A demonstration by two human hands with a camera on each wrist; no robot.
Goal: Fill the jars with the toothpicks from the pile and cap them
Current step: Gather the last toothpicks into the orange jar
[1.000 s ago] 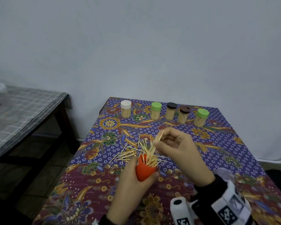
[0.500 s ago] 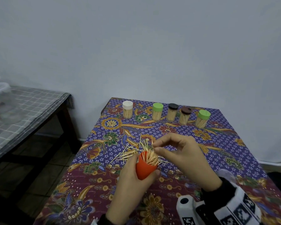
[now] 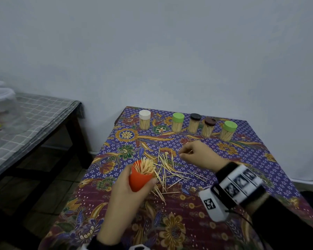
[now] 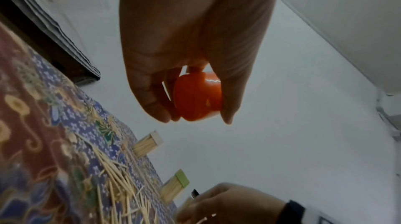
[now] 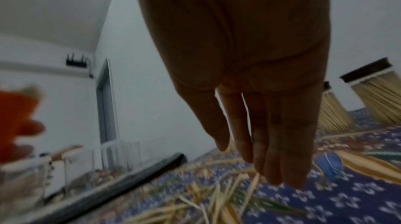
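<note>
1. Both hands are at work: our left hand (image 3: 132,188) wraps its fingers and thumb round the orange jar (image 3: 141,179), holding it off the desk (image 3: 188,222) with its mouth tilted toward the pile so sticks can drop straight in.
2. Our right hand (image 3: 200,156) hovers low over the far edge of the loose toothpicks (image 3: 167,170), thumb and fingertips drawn close. The head view hints at a stick or two between them, yet the wrist view shows the fingers nearly straight — we cannot tell whether it has hold of anything.
3. That jar is already bristling with toothpicks above its rim and has no cap on it; we judge it nearly full.
4. Five capped jars stand in a row at the back of the desk — white-capped jar (image 3: 144,120), green-capped jar (image 3: 178,122), two dark-capped ones and another green-capped — kept well clear of the working area.
5. Compared with half a second ago, our right hand has left the jar's mouth and swung out toward the pile, and our left hand has carried the jar leftward.
</note>
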